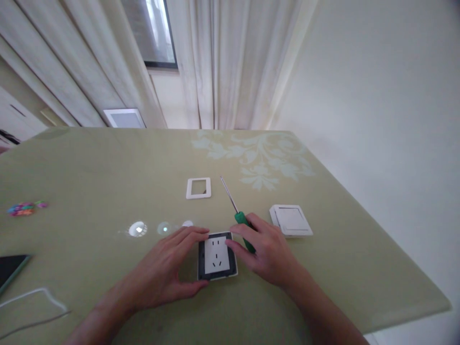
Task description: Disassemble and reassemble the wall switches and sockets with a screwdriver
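A white wall socket in a dark frame (216, 255) lies flat on the green table (108, 167) near its front edge. My left hand (168, 273) grips the socket's left side, fingers on the top corner and thumb at the bottom. My right hand (264, 249) touches the socket's right edge with its fingertips. A screwdriver with a green handle (240, 218) lies on the table partly under my right hand, its metal shaft pointing away to the upper left.
A white square cover frame (198, 188) lies beyond the socket. A white switch unit (291, 220) rests to the right. Coloured small items (23, 208) sit at far left, a dark flat object (10, 268) and a white cable (36, 299) at lower left.
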### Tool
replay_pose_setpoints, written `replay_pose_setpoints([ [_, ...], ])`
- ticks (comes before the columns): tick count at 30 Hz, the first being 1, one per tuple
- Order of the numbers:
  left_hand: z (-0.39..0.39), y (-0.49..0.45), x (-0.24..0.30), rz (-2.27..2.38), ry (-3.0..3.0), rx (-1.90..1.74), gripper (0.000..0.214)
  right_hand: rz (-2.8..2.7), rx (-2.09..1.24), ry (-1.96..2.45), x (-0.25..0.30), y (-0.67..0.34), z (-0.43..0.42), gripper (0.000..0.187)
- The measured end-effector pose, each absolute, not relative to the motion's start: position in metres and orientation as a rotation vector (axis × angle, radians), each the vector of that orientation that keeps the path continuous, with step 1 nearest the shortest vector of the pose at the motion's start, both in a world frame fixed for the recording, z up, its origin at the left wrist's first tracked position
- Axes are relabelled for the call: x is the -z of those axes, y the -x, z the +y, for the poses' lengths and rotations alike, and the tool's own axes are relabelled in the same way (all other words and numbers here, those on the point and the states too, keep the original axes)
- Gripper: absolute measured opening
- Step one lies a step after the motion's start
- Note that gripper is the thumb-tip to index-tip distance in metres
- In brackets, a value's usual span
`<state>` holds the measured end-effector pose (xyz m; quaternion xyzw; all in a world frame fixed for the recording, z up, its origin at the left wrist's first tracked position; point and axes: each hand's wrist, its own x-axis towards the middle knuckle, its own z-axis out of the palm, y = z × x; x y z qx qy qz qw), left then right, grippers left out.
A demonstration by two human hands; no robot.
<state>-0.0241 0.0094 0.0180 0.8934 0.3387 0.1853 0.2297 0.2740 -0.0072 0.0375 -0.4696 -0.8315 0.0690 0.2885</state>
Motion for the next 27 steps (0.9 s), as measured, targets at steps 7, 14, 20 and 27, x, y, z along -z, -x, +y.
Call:
replay_pose_setpoints([
  [7,0.102,0.012,-0.001,1.384,-2.393,-0.627,0.046,-2.001,-0.167,1.241,-0.034,-0.271,-0.003,0.015],
  [14,0.171,0.004,0.015,1.494,-2.491,-0.556,0.040,-2.007,-0.125,1.205,-0.027,-0.267,0.001,0.019],
  [20,0.176,-0.001,0.001,1.478,-2.548,-0.284,0.024,-1.992,-0.132,1.219,-0.025,-0.264,0.002,0.017],
  [27,0.177,-0.020,-0.007,1.620,-2.531,-0.107,0.025,-2.011,-0.148,1.216,-0.025,-0.264,0.000,0.017],
])
